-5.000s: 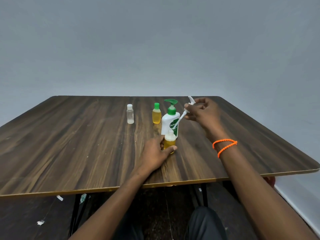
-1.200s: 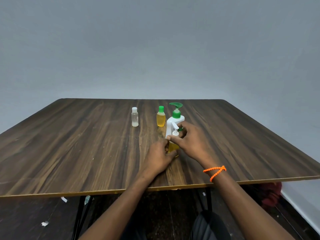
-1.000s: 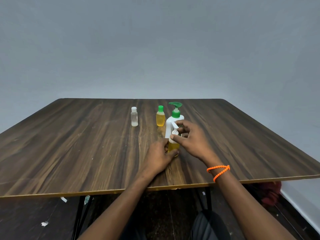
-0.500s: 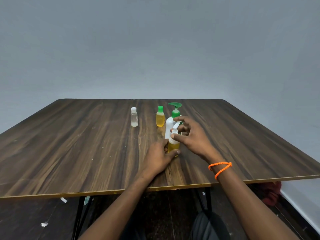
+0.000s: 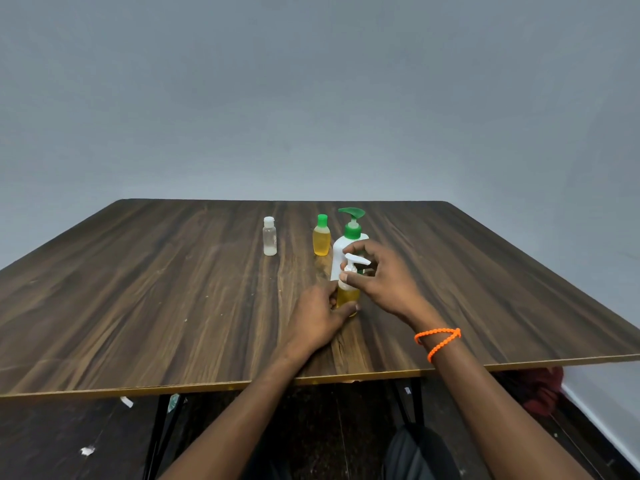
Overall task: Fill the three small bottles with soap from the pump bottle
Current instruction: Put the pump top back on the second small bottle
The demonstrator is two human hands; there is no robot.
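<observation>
A small bottle of yellow soap (image 5: 347,294) stands near the middle of the wooden table (image 5: 173,289). My left hand (image 5: 320,318) grips its body. My right hand (image 5: 384,278) pinches the white pump cap (image 5: 353,263) at the bottle's neck. Right behind stands the white pump bottle with a green pump head (image 5: 350,233), partly hidden by my right hand. Further back a small yellow bottle with a green cap (image 5: 321,237) stands upright. To its left is a small clear bottle with a white cap (image 5: 269,237), with no yellow soap visible in it.
The table's front edge (image 5: 242,386) runs just before my forearms. Below it are the dark table legs (image 5: 156,434), bits of litter on the floor and a red cloth (image 5: 543,393) at the right. A plain grey wall stands behind.
Five seconds ago my right hand held the white pump cap with its tube up in the air. It has come down onto the small bottle and now turns at the neck; my left hand has stayed put.
</observation>
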